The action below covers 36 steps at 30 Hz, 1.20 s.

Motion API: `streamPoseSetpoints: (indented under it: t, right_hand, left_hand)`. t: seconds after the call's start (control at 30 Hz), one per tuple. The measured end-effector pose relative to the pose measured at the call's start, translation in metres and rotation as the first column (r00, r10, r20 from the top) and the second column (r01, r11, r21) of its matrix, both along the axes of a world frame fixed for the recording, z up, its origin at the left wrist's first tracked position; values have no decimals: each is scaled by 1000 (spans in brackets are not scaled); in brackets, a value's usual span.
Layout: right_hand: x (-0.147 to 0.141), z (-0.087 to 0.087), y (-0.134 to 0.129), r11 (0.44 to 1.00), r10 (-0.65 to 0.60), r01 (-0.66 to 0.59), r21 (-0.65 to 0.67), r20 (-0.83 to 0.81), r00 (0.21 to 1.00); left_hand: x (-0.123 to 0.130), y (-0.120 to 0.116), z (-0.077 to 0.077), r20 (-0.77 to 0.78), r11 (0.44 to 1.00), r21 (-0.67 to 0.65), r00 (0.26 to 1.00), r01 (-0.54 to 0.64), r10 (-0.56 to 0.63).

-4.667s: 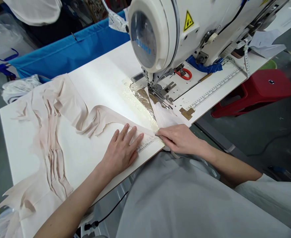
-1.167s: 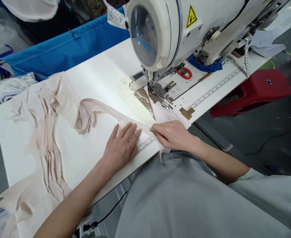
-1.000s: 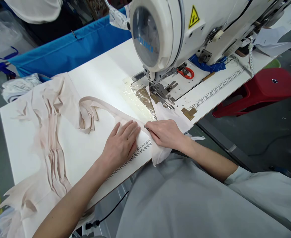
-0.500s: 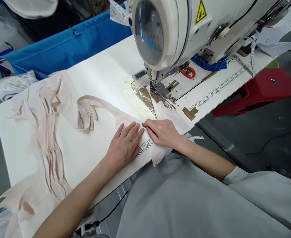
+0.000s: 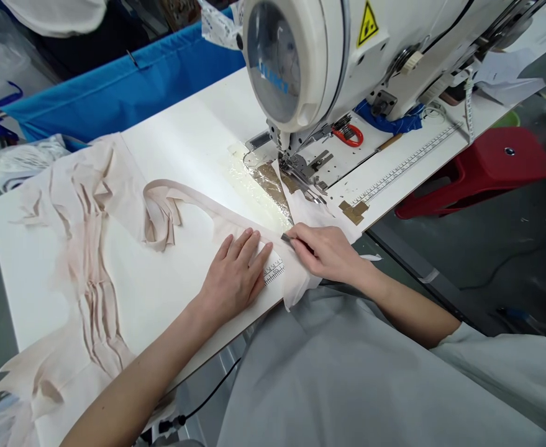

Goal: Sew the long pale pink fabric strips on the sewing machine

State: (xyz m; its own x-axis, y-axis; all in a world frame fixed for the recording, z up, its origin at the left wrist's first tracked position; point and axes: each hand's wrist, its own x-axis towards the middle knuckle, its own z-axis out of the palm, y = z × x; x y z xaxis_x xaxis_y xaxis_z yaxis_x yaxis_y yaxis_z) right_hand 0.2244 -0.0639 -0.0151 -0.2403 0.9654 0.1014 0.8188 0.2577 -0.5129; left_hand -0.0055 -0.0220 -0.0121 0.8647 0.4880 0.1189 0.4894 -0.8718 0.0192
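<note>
My left hand (image 5: pixel 235 272) lies flat with fingers extended, pressing a pale pink fabric strip (image 5: pixel 214 210) against the white table. Close to its right, my right hand (image 5: pixel 329 253) is closed on a small dark flat tool (image 5: pixel 286 238), whose end sticks out past the fingers onto the strip. Most of that tool is hidden in the grip, so its kind cannot be told. From beneath the sewing machine's presser area (image 5: pixel 295 167), the pale fabric (image 5: pixel 312 212) runs toward me, under and around my right hand, and hangs at the table edge.
The sewing machine (image 5: pixel 295 62) stands at the back right, with red-handled scissors (image 5: pixel 348 135) beside it. Gathered pale fabric (image 5: pixel 93 248) lies along the table's left. A blue cloth trough (image 5: pixel 128 81) borders the far edge; a red stool (image 5: pixel 482 167) stands right.
My right hand has slid to the right along the strip with the small dark tool, widening the gap between my hands. My left hand stays almost in place.
</note>
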Motion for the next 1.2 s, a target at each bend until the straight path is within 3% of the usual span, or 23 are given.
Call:
streamPoseSetpoints:
  t: [0.37, 0.67, 0.87, 0.93, 1.07, 1.2]
  right_hand:
    - [-16, -1, 3, 997, 48, -36, -69, 190, 981]
    - [14, 15, -17, 987, 136, -108, -123, 247, 960]
    - [-11, 14, 6, 988, 107, -69, -138, 291, 951]
    - [-21, 13, 14, 987, 114, -72, -143, 313, 943]
    - [-26, 13, 20, 987, 90, -53, -150, 256, 963]
    - [-30, 9, 27, 996, 7, 5, -94, 120, 993]
  left_hand:
    - [3, -5, 2, -17, 1000, 17, 1000, -5, 6]
    - [1, -5, 2, -64, 999, 38, 998, -8, 11]
    - [-8, 11, 11, -45, 988, 23, 987, -152, 153]
    - [-9, 14, 12, -19, 988, -4, 988, -152, 152]
    - [-8, 10, 6, 23, 995, -57, 997, -78, 79]
    - [-8, 6, -2, 42, 994, -60, 995, -89, 92]
